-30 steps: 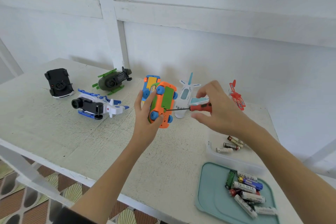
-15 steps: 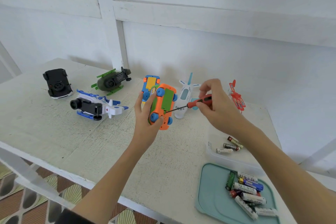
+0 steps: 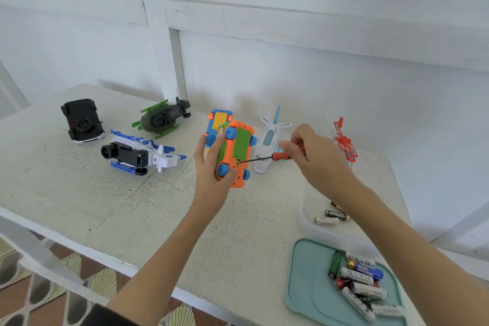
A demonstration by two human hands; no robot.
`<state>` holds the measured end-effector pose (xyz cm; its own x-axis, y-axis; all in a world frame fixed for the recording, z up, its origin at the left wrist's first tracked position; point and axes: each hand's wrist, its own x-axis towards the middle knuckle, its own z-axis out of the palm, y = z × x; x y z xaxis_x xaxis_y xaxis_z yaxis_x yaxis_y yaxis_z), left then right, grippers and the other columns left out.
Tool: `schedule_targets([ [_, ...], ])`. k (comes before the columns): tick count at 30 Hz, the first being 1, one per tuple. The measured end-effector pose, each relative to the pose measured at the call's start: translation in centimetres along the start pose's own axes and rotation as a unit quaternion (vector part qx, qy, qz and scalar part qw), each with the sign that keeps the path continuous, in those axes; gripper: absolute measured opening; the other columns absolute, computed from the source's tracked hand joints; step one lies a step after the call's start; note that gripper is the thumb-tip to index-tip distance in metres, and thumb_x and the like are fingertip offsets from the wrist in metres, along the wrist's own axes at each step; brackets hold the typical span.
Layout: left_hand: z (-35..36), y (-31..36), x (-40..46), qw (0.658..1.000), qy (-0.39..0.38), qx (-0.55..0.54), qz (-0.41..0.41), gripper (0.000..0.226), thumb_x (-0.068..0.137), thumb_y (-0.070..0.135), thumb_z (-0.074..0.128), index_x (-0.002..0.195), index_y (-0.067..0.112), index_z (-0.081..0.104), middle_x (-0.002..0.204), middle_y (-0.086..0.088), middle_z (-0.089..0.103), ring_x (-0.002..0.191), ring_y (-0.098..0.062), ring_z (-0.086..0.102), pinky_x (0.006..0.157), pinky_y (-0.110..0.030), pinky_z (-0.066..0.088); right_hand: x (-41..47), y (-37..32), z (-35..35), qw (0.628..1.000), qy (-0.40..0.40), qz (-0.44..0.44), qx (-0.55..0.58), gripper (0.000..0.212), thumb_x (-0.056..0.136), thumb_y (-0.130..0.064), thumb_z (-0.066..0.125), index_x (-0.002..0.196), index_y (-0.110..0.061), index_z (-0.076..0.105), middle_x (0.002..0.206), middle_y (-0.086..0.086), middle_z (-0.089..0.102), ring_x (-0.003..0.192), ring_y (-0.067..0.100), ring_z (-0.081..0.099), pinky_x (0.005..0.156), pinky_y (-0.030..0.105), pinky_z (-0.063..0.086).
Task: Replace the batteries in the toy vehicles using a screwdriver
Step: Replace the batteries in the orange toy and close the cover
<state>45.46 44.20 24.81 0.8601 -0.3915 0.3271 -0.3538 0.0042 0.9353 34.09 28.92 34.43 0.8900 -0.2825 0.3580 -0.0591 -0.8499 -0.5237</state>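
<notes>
My left hand (image 3: 211, 174) grips an orange toy car (image 3: 236, 152) with blue wheels, held above the table with its underside and green battery cover facing me. My right hand (image 3: 315, 161) pinches a small red-handled screwdriver (image 3: 267, 157). Its thin black shaft points left, and the tip touches the lower edge of the green cover. Loose batteries (image 3: 357, 283) lie on a teal lid (image 3: 307, 288) at the front right. A few more batteries (image 3: 330, 217) sit in a clear tub (image 3: 308, 222) behind it.
Other toys lie on the white table (image 3: 79, 193): a black car (image 3: 82, 120), a green-and-black vehicle (image 3: 162, 119), a white-and-blue plane (image 3: 140, 155), a blue-and-yellow car (image 3: 219, 120), a white jet (image 3: 270, 140) and a red helicopter (image 3: 345, 143). A white wall stands behind.
My right hand has shifted its fingers along the screwdriver handle, which has tilted slightly. The tip stays at the cover's lower edge. The left hand keeps the car nearly still.
</notes>
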Motion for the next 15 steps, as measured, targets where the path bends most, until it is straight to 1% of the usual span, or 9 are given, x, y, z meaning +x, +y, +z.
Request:
schedule_targets([
  [2, -0.11, -0.22, 0.14, 1.0, 0.01, 0.002, 0.001, 0.075, 0.087, -0.014, 0.053, 0.131, 0.044, 0.036, 0.149, 0.009, 0.011, 0.112, 0.034, 0.028, 0.079, 0.001, 0.042, -0.14, 0.53, 0.2, 1.0, -0.019, 0.002, 0.022, 0.022, 0.092, -0.031, 0.053, 0.089, -0.016, 0.037, 0.063, -0.022, 0.06, 0.056, -0.014, 0.047, 0.052, 0.015, 0.03],
  [3, -0.17, -0.32, 0.19, 1.0, 0.014, 0.002, 0.0, 0.074, 0.087, -0.014, 0.053, 0.133, 0.041, 0.036, 0.148, 0.007, 0.012, 0.109, 0.036, 0.028, 0.078, 0.002, 0.041, -0.35, 0.66, 0.29, 0.998, -0.025, -0.008, 0.056, 0.023, 0.091, -0.021, 0.057, 0.091, -0.016, 0.035, 0.078, -0.016, 0.059, 0.059, -0.016, 0.048, 0.054, 0.014, 0.033],
  [4, -0.21, -0.4, 0.21, 1.0, 0.017, 0.002, -0.001, 0.072, 0.087, -0.014, 0.053, 0.135, 0.037, 0.037, 0.148, 0.006, 0.012, 0.107, 0.037, 0.027, 0.077, 0.003, 0.04, -0.47, 0.85, 0.4, 0.996, -0.026, -0.027, 0.078, 0.026, 0.089, -0.008, 0.058, 0.093, -0.014, 0.033, 0.085, -0.008, 0.052, 0.064, -0.019, 0.049, 0.056, 0.013, 0.036],
  [6, -0.22, -0.48, 0.23, 1.0, 0.02, 0.003, -0.003, 0.07, 0.088, -0.014, 0.054, 0.138, 0.031, 0.036, 0.149, 0.005, 0.012, 0.104, 0.039, 0.026, 0.075, 0.004, 0.04, -0.54, 0.83, 0.46, 0.996, -0.003, -0.041, 0.08, 0.025, 0.087, 0.004, 0.056, 0.093, -0.01, 0.035, 0.081, -0.007, 0.044, 0.068, -0.021, 0.049, 0.058, 0.01, 0.037],
  [8, -0.2, -0.48, 0.29, 1.0, 0.02, 0.003, -0.002, 0.07, 0.088, -0.013, 0.054, 0.14, 0.029, 0.035, 0.154, 0.003, 0.011, 0.105, 0.039, 0.026, 0.076, 0.003, 0.041, -0.34, 0.66, 0.52, 0.996, 0.032, -0.015, 0.082, 0.014, 0.091, -0.009, 0.055, 0.091, -0.008, 0.041, 0.071, -0.019, 0.051, 0.062, -0.013, 0.051, 0.056, 0.01, 0.036],
  [10, -0.17, -0.43, 0.35, 1.0, 0.018, 0.001, 0.0, 0.07, 0.088, -0.013, 0.054, 0.139, 0.031, 0.035, 0.158, -0.001, 0.009, 0.108, 0.038, 0.027, 0.078, 0.001, 0.043, -0.07, 0.92, 0.65, 0.997, 0.04, 0.011, 0.062, 0.017, 0.094, -0.024, 0.05, 0.09, -0.009, 0.042, 0.056, -0.027, 0.053, 0.055, -0.001, 0.05, 0.051, 0.016, 0.033],
  [12, -0.25, -0.42, 0.33, 1.0, 0.018, 0.003, -0.002, 0.07, 0.088, -0.013, 0.054, 0.138, 0.033, 0.035, 0.158, 0.0, 0.008, 0.108, 0.037, 0.027, 0.077, 0.0, 0.044, -0.13, 1.04, 0.75, 0.997, 0.023, -0.011, 0.071, 0.015, 0.094, -0.023, 0.049, 0.095, -0.013, 0.037, 0.067, -0.027, 0.057, 0.058, -0.006, 0.051, 0.053, 0.015, 0.032],
  [14, -0.37, -0.44, 0.23, 1.0, 0.017, 0.01, 0.001, 0.071, 0.088, -0.013, 0.054, 0.138, 0.033, 0.035, 0.158, 0.001, 0.008, 0.11, 0.036, 0.027, 0.078, 0.001, 0.043, -0.35, 0.77, 0.57, 0.993, 0.016, -0.062, 0.099, 0.022, 0.091, -0.004, 0.052, 0.099, -0.012, 0.033, 0.09, -0.015, 0.047, 0.072, -0.019, 0.051, 0.059, 0.009, 0.038],
  [15, -0.39, -0.5, 0.17, 1.0, 0.016, 0.015, 0.004, 0.072, 0.087, -0.013, 0.054, 0.138, 0.035, 0.036, 0.158, 0.001, 0.008, 0.114, 0.032, 0.028, 0.079, 0.001, 0.043, -0.42, 0.7, 0.47, 0.992, 0.016, -0.078, 0.096, 0.025, 0.089, 0.004, 0.051, 0.099, -0.011, 0.033, 0.09, -0.013, 0.043, 0.074, -0.021, 0.051, 0.061, 0.006, 0.038],
])
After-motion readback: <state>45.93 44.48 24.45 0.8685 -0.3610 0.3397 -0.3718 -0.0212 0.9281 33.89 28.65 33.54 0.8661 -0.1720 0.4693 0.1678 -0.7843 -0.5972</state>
